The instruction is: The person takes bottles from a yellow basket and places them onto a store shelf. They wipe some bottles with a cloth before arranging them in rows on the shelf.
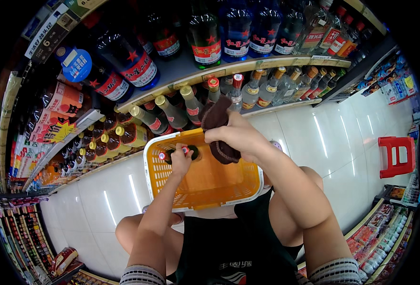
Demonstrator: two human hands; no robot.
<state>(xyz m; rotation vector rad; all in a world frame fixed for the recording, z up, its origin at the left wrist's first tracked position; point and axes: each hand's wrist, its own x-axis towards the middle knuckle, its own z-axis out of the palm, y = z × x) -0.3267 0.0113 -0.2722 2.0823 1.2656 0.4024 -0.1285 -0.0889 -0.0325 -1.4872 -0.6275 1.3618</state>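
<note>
An orange plastic shopping basket (210, 181) with a white rim stands on the floor between my knees. My left hand (181, 160) reaches inside it, its fingers around the red-capped neck of a dark green glass bottle (194, 152). Close to its left is another red-capped bottle (163, 156), partly hidden by that hand. My right hand (231, 133) grips a folded dark brown cloth (217, 114) above the basket's far right corner. Behind the cloth, a row of clear glass bottles (192, 103) stands on the lowest shelf.
Large blue and green liquor bottles (235, 32) stand on the shelf (267, 65) above. Yellow-capped sauce bottles (131, 134) fill a low shelf at left. A red plastic stool (397, 156) is on the tiled floor at right. Stocked shelves (381, 231) stand at lower right.
</note>
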